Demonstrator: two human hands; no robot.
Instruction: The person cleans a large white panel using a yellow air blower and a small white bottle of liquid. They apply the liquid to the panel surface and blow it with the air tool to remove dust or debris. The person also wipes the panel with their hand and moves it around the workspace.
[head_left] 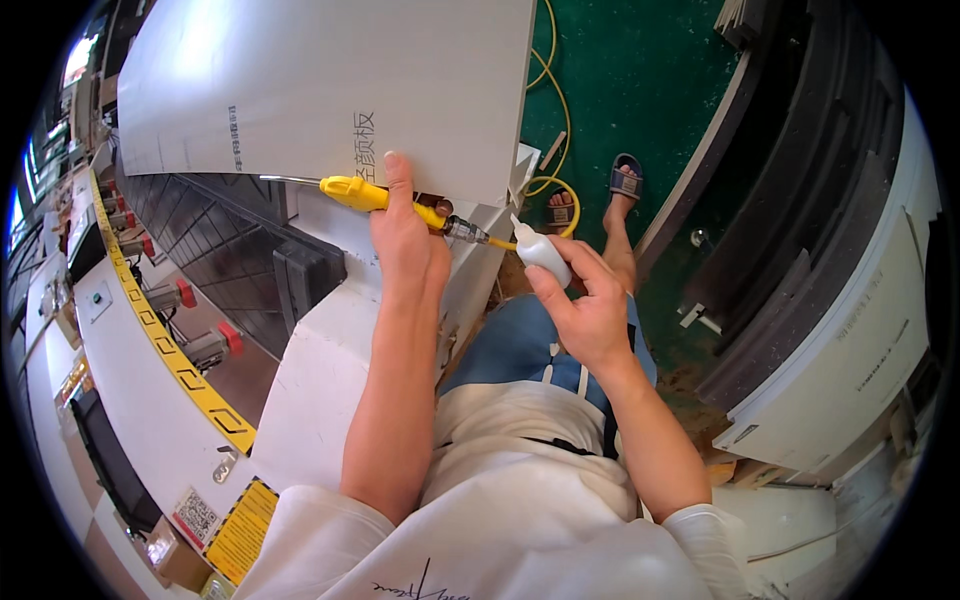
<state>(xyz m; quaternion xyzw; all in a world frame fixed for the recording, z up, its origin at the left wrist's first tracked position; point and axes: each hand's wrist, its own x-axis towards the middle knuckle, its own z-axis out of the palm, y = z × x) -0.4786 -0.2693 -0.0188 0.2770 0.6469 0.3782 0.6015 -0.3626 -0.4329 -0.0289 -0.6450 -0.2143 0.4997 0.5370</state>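
My left hand (405, 235) is wrapped round a yellow air blow gun (352, 193), its thin metal nozzle pointing left and its hose fitting to the right. The thumb lies along the gun's body, over the near edge of a large pale board (310, 80) with dark print. In my right hand (592, 305) is a small white squeeze bottle (543, 258), tilted with its narrow tip up and to the left. The bottle's tip is close to the hose fitting; I cannot tell whether they touch.
A yellow air hose (570, 110) loops down to the green floor (640, 60). Left stands a white machine with a yellow marked strip (165, 335) and red-ended clamps (185, 293). Stacked dark and white panels (840, 365) stand right. My sandaled foot (626, 180) shows below.
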